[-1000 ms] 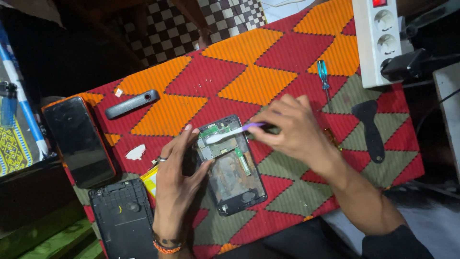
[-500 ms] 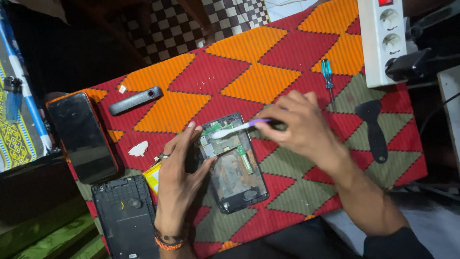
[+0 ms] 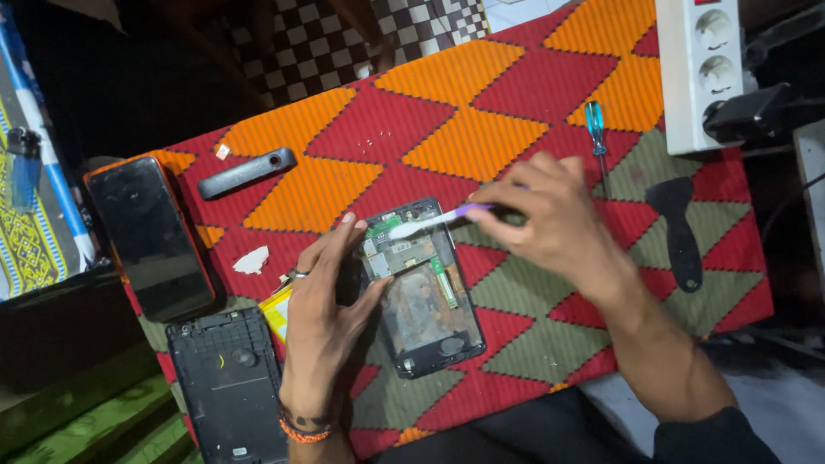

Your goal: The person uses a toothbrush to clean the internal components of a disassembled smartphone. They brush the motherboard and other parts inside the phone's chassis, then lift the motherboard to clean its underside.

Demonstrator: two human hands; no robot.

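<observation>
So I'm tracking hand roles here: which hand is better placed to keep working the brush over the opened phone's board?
Right. The right hand holds the brush, its head on the opened phone. The left hand only steadies the phone's left edge.

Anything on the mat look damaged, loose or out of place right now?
The opened phone lies with its circuit board bare, steadied by the left hand while the right hand brushes it with a toothbrush. Its back cover lies detached, and a torn white scrap lies loose nearby.
</observation>
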